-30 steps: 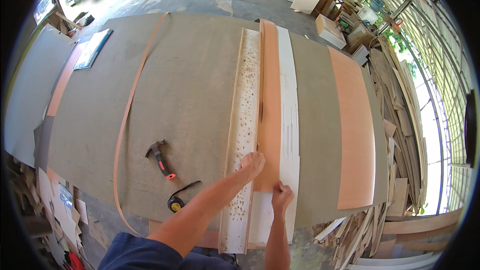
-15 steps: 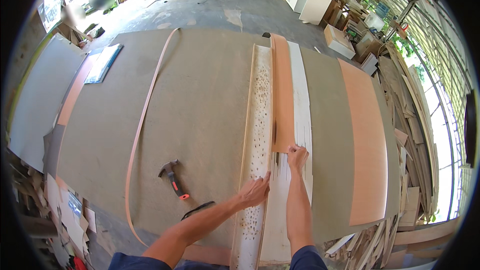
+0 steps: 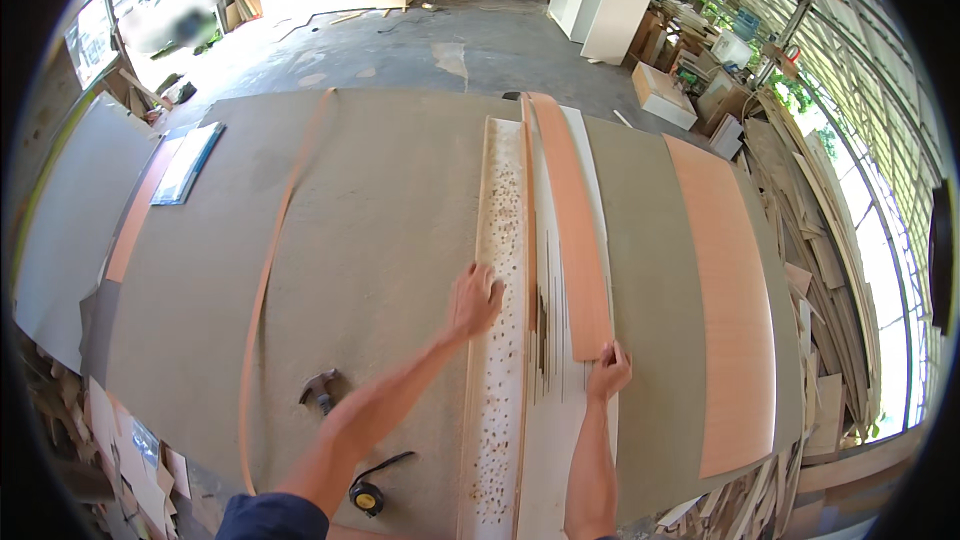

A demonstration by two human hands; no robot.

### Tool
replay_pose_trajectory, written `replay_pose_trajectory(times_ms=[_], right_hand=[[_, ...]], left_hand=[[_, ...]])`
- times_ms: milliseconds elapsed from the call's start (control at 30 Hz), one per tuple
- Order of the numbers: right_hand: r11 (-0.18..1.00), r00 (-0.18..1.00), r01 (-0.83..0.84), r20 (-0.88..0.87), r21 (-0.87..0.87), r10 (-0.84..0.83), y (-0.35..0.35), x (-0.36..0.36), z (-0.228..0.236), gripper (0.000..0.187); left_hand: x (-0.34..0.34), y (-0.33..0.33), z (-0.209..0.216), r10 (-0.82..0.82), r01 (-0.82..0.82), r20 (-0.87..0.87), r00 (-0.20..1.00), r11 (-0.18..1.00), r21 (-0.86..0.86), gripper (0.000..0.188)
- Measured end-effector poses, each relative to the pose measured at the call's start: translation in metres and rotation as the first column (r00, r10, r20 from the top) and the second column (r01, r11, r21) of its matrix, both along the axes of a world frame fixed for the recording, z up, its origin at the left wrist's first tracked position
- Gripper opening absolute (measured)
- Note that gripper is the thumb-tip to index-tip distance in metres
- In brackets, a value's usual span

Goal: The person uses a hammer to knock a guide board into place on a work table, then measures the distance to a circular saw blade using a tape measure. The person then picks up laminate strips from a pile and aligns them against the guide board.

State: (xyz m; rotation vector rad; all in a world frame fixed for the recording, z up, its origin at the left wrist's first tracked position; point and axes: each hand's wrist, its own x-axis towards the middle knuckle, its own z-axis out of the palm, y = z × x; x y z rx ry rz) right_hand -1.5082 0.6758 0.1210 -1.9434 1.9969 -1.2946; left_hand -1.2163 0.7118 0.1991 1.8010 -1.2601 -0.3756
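My right hand (image 3: 609, 374) pinches the near end of a long orange-brown laminate strip (image 3: 568, 230). The strip lies at a slant over a pale board (image 3: 555, 430) marked with dark lines. A narrow orange-brown edge piece (image 3: 530, 230) stands along that board's left side. Over the white, brown-speckled channel-shaped board (image 3: 500, 380) is my left hand (image 3: 474, 302), fingers loosely curled and a little apart, with nothing seen in them. A hammer (image 3: 320, 390) lies left of my left forearm, which covers its handle. Nearer to me rests a black-and-yellow tape measure (image 3: 367, 497).
A large grey-brown sheet (image 3: 400, 190) covers the work surface. A thin orange strip (image 3: 270, 280) runs along its left part, and a wide orange panel (image 3: 725, 320) lies at right. Wood offcuts (image 3: 820, 290) pile up beyond the right edge. White cabinets (image 3: 600, 5) stand at the back.
My right hand has drawn the laminate strip's near end toward me and slightly right, opening a gap from the edge piece. My left hand has moved away from the edge, farther forward and left.
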Motion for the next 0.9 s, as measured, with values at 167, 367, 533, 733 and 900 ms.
replay_pose_trajectory(times_ms=[167,367,533,733,900], right_hand=[[0.997,0.973,0.005,0.231,-0.071,0.012,0.007,-0.016,-0.007,0.01],[1.0,0.983,0.006,0.184,0.02,-0.01,0.01,-0.012,0.002,0.012],[0.999,0.976,0.003,0.219,0.032,-0.01,0.012,-0.007,0.005,0.013],[0.998,0.977,0.017,0.212,0.057,-0.029,0.012,-0.007,0.007,0.013],[0.998,0.964,0.004,0.265,0.062,-0.02,0.011,-0.005,0.011,0.014]], left_hand=[[-0.002,-0.137,0.009,-0.131,0.114,0.129,0.983,0.985,0.133,0.038],[-0.01,-0.234,-0.012,-0.054,-0.053,0.395,0.917,0.965,0.255,0.039],[0.006,-0.26,-0.046,0.009,-0.144,0.517,0.856,0.964,0.222,0.035],[0.006,-0.274,-0.038,-0.096,-0.096,0.674,0.732,0.966,0.241,0.028],[0.002,-0.275,-0.022,-0.317,0.016,0.612,0.725,0.895,0.445,0.019]])
